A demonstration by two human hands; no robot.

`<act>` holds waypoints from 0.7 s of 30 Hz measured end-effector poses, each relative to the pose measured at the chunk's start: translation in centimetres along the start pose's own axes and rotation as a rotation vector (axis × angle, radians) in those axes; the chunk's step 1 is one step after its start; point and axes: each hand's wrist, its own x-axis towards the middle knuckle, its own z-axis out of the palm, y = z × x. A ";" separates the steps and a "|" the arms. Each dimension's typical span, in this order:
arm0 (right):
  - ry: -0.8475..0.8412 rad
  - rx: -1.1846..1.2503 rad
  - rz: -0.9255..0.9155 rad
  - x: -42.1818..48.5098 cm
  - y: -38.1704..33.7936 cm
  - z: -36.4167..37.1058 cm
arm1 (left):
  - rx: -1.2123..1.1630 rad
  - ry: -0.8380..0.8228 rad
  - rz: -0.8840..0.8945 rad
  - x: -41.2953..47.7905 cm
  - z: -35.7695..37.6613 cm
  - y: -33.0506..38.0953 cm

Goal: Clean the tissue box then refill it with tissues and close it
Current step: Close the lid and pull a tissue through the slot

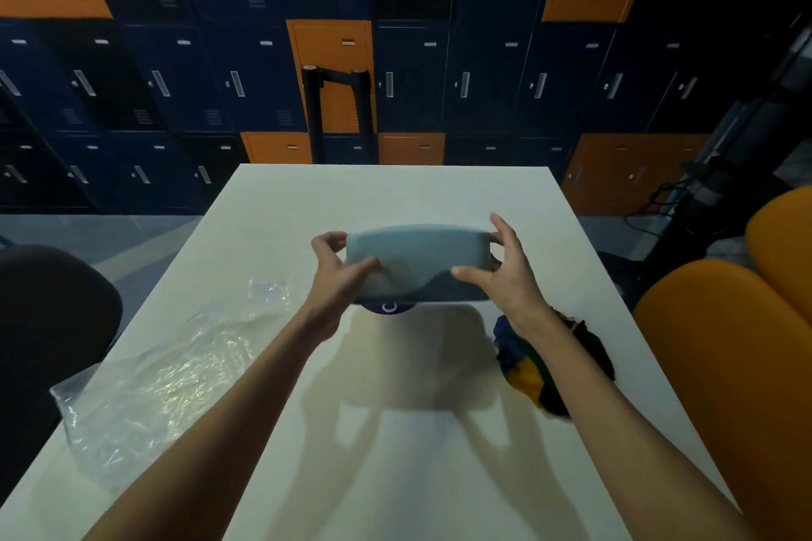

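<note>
From my remote seat I see both bare hands clamped on the pale grey-blue, rounded oblong tissue box, which is lifted above the white rectangular table near its middle. The left hand grips the box's left end, thumb laid across the near face and fingers curled round the far edge; the right hand holds the right end the same way, thumb pressed on the front, index finger raised above the top corner. The box's lower front looks darker, with a curved edge (whether that is an opening or a lid seam, I cannot tell through the blur). Just under the box a small purple round object with a white ring peeks out. To the left on the table lies a crumpled clear plastic wrapper, well apart from the hands. To the right, partly hidden under my right forearm, rests a bunched cloth in dark blue, yellow and black. Beyond the table stands a wall of navy and orange lockers, and orange rounded seats sit at the right.
</note>
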 end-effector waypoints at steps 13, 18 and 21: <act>-0.001 0.069 -0.109 -4.9 4.3 -0.3 | 0.170 0.007 0.230 -5.4 0.3 -5.6; -0.005 0.104 -0.124 -7.7 5.0 -1.0 | 0.067 0.043 0.177 -8.7 0.5 -5.3; -0.017 0.054 -0.126 -8.9 5.9 -1.1 | 0.105 0.028 0.170 -10.3 0.5 -6.0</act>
